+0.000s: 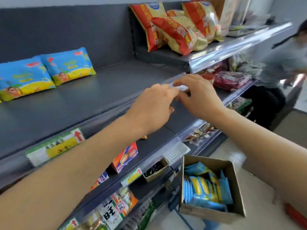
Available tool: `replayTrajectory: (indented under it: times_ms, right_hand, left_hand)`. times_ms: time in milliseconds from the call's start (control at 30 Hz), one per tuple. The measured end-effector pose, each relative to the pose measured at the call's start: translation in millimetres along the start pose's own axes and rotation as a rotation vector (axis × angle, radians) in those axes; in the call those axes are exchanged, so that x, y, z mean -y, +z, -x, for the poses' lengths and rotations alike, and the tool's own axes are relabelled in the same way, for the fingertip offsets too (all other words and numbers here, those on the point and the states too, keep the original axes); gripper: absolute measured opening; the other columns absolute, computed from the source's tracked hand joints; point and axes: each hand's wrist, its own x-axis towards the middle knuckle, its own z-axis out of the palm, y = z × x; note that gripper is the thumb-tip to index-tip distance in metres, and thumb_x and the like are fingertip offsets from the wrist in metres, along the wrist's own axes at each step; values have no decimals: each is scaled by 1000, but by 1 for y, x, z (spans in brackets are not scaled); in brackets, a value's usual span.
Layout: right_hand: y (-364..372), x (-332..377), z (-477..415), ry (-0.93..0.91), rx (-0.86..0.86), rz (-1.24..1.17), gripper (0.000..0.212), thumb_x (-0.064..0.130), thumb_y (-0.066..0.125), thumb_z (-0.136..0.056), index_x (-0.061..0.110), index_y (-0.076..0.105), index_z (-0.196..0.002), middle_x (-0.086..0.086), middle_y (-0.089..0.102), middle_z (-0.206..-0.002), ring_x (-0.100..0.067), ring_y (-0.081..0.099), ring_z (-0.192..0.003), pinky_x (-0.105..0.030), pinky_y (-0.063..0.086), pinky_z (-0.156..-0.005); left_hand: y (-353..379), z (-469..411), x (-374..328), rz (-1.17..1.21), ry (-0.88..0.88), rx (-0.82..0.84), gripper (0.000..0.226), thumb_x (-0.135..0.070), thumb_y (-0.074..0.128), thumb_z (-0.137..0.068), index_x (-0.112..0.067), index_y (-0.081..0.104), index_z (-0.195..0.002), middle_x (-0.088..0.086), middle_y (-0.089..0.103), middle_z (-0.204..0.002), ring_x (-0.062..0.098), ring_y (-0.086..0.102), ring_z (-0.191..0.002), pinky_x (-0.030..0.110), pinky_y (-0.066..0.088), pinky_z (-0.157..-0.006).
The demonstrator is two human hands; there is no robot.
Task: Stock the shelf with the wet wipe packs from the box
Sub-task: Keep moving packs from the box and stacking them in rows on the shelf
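Head view shows both hands meeting above the front edge of the grey shelf, not on any pack. The left hand and the right hand come together fingertip to fingertip, and each grip is closed to a narrow pinch on a small white piece. It is too blurred to say what that piece is. The other fingers of both hands are loosely curled.

Two wet wipe packs already lie flat at the back left of the shelf, side by side and touching. The rest stand on edge, packed close, in the open cardboard box low on the right, below the shelf.

Judging by their puffy, creased film, the packs are probably soft and fairly light, with a slick wrapper that could slide in a loose hold. Their pillow shape should give under pressure without harm. A sensible hold would be across the short width, thumb on one face and fingers on the other. In the box, a top edge would have to be pinched first to draw a pack out.
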Motion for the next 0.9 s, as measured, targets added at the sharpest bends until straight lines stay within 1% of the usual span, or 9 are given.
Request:
replayTrajectory:
  times_ms: [133,300,467,533,667,767,800,867,900]
  right_hand:
    - [-4,-80,64,236,102,58,26,10,57,-86,9,64,-111,-11,64,-111,-29,54,-110,-34,40,-90]
    - [15,-160,140,477,358,105,23,11,51,-86,7,64,-104,-11,65,-107,-30,56,-107,-35,44,-87]
    - [44,-208,194,664,537,42,25,11,51,-84,11,64,-106,-12,66,-110,-32,58,-106,-34,46,-85]
    - [62,-224,210,706,606,21,22,10,51,-84,10,65,-102,-13,66,-107,-33,59,-104,-33,46,-81]
    - [104,-250,237,849,692,-42,25,12,47,-90,9,62,-109,-15,65,-113,-34,59,-105,-34,47,-84]
    - [137,-266,258,926,756,-46,23,12,45,-90,8,60,-107,-17,63,-110,-36,59,-101,-34,47,-81]
    - [149,-271,265,941,776,-48,23,11,45,-89,8,59,-107,-18,63,-110,-37,59,-101,-34,47,-80]
    - [173,-279,277,968,813,-55,23,11,45,-88,8,59,-106,-19,63,-109,-38,58,-100,-32,46,-76]
    - [185,-283,282,982,830,-64,23,11,46,-88,8,60,-106,-19,63,-108,-38,58,-100,-30,44,-73]
  left_hand:
    - [75,-36,-55,110,66,214,23,-14,58,-87,-11,59,-110,10,60,-112,29,55,-108,43,45,-90]
    - [173,-58,-99,217,-7,511,22,-14,59,-86,-11,61,-108,9,62,-113,28,57,-106,32,44,-82]
    - [262,-55,-110,279,-124,778,22,-15,61,-88,-10,63,-109,11,63,-115,27,58,-107,27,42,-77]
    - [293,-50,-107,307,-176,845,22,-17,61,-88,-11,64,-109,10,63,-117,26,59,-107,27,44,-80]
    - [349,-41,-98,356,-286,934,19,-15,57,-91,-9,66,-107,10,64,-117,26,61,-105,32,49,-84]
    - [393,-35,-88,353,-337,973,18,-13,56,-91,-8,66,-105,12,64,-115,28,60,-106,33,49,-85]
    - [407,-31,-84,346,-346,997,15,-12,57,-91,-8,65,-103,11,63,-112,28,60,-103,33,49,-83]
    - [436,-20,-77,305,-325,1078,2,-13,62,-88,-11,60,-89,10,58,-95,25,59,-83,33,48,-70]
    - [451,-13,-74,277,-317,1125,9,-14,65,-87,-12,57,-84,10,55,-89,24,58,-75,32,47,-66]
